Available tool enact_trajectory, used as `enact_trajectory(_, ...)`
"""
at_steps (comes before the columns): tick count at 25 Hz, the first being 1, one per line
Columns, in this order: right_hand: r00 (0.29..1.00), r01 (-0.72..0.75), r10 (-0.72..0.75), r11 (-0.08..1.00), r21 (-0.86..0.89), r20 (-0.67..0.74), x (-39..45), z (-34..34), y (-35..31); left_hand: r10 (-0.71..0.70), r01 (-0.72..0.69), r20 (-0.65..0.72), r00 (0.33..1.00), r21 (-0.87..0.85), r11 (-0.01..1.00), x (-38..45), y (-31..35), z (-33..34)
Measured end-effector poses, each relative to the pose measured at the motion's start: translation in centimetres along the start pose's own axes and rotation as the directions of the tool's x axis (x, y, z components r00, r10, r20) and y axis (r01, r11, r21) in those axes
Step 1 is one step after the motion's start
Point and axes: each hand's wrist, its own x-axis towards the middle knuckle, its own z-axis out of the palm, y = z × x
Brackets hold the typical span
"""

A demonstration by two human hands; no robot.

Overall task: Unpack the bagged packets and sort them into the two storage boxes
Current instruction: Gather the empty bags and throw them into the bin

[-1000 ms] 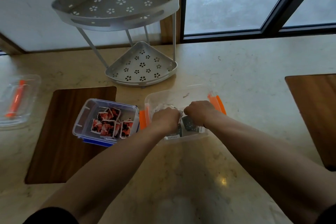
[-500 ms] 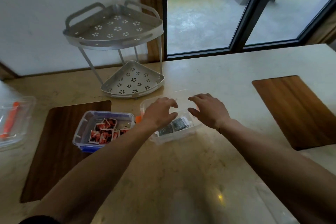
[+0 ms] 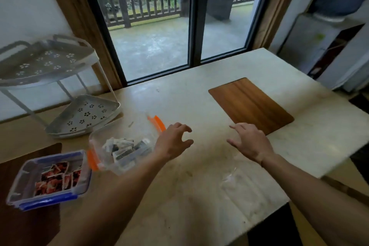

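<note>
A clear storage box with orange clips [image 3: 93,146] holds several grey and white packets [image 3: 124,149]. To its left stands a clear box with blue clips [image 3: 50,200] that holds several red and black packets [image 3: 57,178]. My left hand [image 3: 174,143] hovers just right of the orange-clipped box, fingers curled apart, holding nothing. My right hand [image 3: 249,142] hovers over the bare marble top, fingers spread and empty. A crumpled clear plastic bag [image 3: 232,178] lies on the table below my right wrist.
A grey two-tier corner rack [image 3: 83,116] stands at the back left. One wooden mat [image 3: 250,106] lies to the right, another [image 3: 26,225] under the blue-clipped box. The marble table's right edge [image 3: 339,166] drops off; a glass sliding door is behind.
Both hands have come out of the orange-clipped box and moved right, now empty and apart. The view has swung up and to the right.
</note>
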Motion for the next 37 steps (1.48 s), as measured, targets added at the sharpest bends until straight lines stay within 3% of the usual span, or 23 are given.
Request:
enact_trajectory(7, 0.99, -0.139, 0.139, 0.99, 0.018, -0.001, -4.2, -0.7, 13.8, 0.025, -0.026, 0.069, 0.997, 0.018, 0.999, 2.5, 8.6, 8.2)
enact_trajectory(12, 0.987, -0.157, 0.154, 0.986, 0.063, 0.052, -4.9, 0.2, 18.7, -0.063, 0.065, 0.116, 0.991, -0.015, 0.998, 3.1, 11.3, 11.5)
enact_trajectory(18, 0.966, -0.177, 0.145, 0.975, 0.138, 0.215, -5.6, 3.8, 18.9, -0.188, 0.189, 0.235, 0.954, 0.019, 0.982, 1.2, 10.5, 13.7)
enact_trajectory(26, 0.96, -0.19, 0.159, 0.975, 0.118, 0.232, -4.2, 5.5, 16.7, -0.195, 0.204, 0.288, 0.938, -0.002, 0.979, 1.5, 9.0, 13.6)
enact_trajectory(37, 0.8, -0.475, 0.399, 0.878, 0.066, 0.447, -5.4, 8.7, 17.3, -0.158, 0.11, 0.482, 0.862, 0.125, 0.986, 3.2, 9.3, 15.8)
